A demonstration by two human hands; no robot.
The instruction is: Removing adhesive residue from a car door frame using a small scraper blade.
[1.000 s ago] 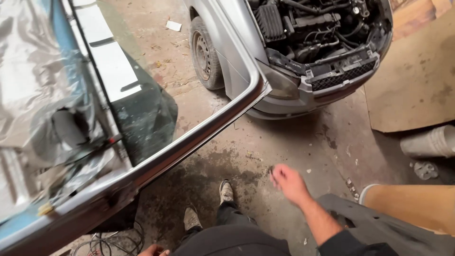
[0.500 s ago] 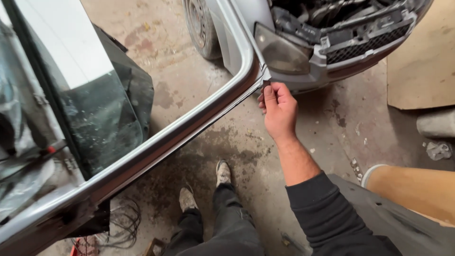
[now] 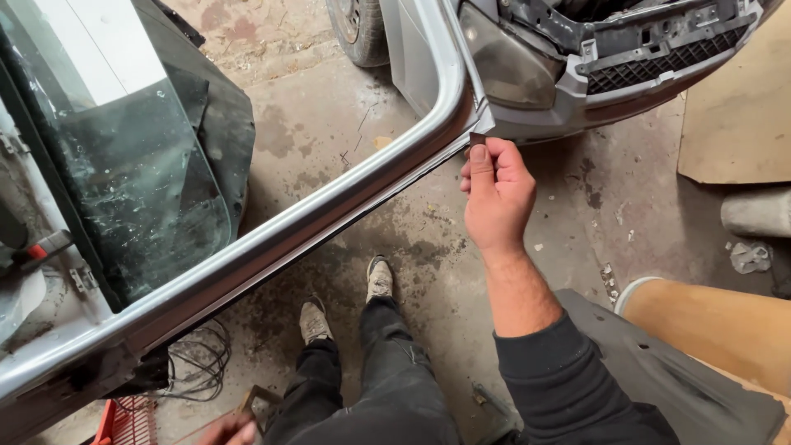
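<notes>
Strip end pinched at the door frame corner.
The dark trim strip (image 3: 477, 139) is gripped by the closed right hand (image 3: 497, 194) at one o'clock; the left hand (image 3: 224, 429), at seven o'clock, is mostly cut off, grip unclear, against the silver door frame (image 3: 329, 206).

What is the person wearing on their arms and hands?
The right hand is bare, no glove. A dark, long sleeve is pushed up, leaving the forearm uncovered. Only a bit of the left hand shows at the bottom edge, also bare.

No packages, labels, signs or screens show anywhere in this view.
</notes>
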